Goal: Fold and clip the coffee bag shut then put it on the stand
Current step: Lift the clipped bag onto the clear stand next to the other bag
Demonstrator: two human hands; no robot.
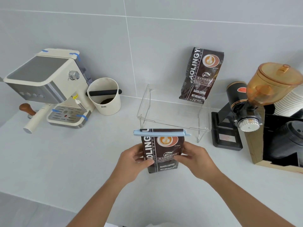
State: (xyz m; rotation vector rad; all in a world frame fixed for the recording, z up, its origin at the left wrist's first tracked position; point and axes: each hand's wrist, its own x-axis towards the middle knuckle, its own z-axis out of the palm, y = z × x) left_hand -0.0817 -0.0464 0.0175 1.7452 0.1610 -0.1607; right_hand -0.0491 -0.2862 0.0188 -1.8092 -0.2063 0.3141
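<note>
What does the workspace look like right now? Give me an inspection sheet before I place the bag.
Surface: pale counter, no spills seen.
Job's things: clipped coffee bag upright, top folded under the blue clip; clear stand behind it, with a second coffee bag at its right rear, leaning on the wall.
Clutter: espresso machine, knock box, grinder, paper cups, box with black lids.
Grippers: left hand and right hand grip the bag's sides.
Cables: nothing seen.
Surroundings: grey tiled wall.

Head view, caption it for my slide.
Both hands hold the clipped coffee bag before the stand.
</note>
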